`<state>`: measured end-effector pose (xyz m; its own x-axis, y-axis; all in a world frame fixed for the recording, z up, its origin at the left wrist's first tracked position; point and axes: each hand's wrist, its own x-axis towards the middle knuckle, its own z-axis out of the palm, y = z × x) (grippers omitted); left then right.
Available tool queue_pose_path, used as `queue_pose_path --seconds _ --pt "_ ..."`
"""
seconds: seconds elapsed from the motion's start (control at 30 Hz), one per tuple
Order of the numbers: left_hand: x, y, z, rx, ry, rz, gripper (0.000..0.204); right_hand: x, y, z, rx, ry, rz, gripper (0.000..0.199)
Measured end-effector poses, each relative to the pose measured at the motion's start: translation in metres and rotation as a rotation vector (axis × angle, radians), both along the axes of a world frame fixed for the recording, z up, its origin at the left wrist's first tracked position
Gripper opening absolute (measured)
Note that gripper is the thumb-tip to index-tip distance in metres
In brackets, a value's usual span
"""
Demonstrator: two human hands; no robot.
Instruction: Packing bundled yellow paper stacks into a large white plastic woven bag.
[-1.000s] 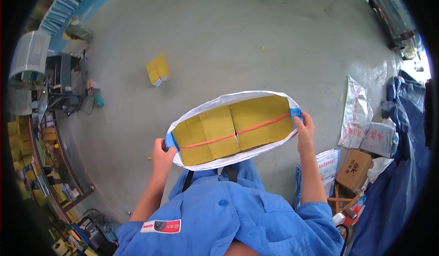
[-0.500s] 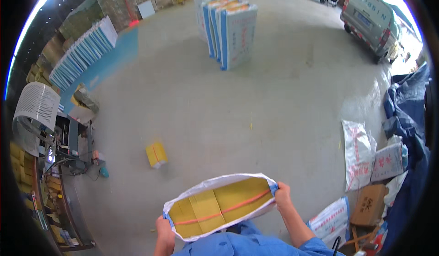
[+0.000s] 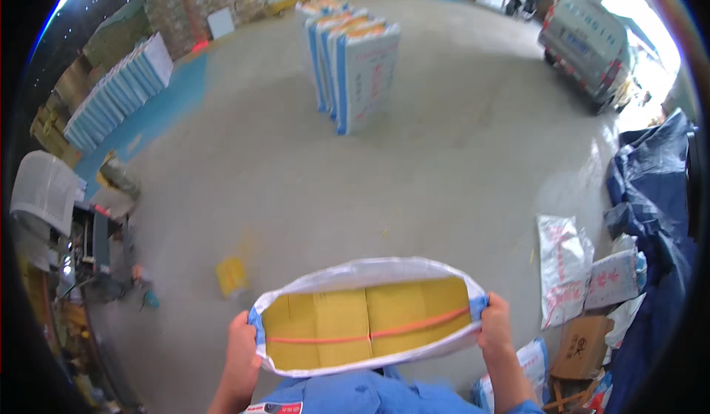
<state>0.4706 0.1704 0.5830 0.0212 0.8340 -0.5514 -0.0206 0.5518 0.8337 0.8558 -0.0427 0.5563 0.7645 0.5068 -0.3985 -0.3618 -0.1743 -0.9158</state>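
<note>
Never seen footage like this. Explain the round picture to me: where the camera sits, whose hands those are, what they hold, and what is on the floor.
The camera sits on a person's head and looks down through a fisheye lens, which bends straight edges. The left hand and right hand are that person's own. Each grips one end of an open white woven sack holding yellow cartons bound by an orange strap. On the concrete floor lie a small yellow box, a row of standing white and blue sacks, and flat sacks at the right.
</note>
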Motion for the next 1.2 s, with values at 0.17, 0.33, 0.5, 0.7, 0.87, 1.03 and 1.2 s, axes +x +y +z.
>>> queue_pose_path --seconds 0.17,0.33,0.5,0.7,0.87,1.03,1.2 --pt "0.084 0.075 0.017 0.019 -0.092 -0.152 0.026 0.038 0.001 0.029 0.045 0.002 -0.149 0.034" --pt "0.193 0.153 0.048 0.085 -0.072 -0.321 0.021 0.094 0.036 0.042 0.101 -0.056 -0.313 0.036" --pt "0.264 0.21 0.023 0.099 -0.163 -0.305 0.022 0.184 0.081 0.018 0.118 -0.058 -0.28 0.037" --pt "0.337 0.291 0.013 0.067 -0.164 -0.191 0.021 0.288 0.213 0.038 0.134 -0.05 -0.253 0.029" --pt "0.385 0.37 -0.003 0.023 -0.093 -0.141 0.021 0.355 0.314 0.04 0.111 -0.13 -0.166 0.028" --pt "0.459 0.449 0.001 0.034 -0.082 -0.147 0.022 0.417 0.396 0.037 0.109 -0.046 -0.23 0.028" --pt "0.532 0.512 0.002 0.065 -0.074 -0.118 0.024 0.515 0.461 -0.001 0.063 -0.064 -0.114 0.029"
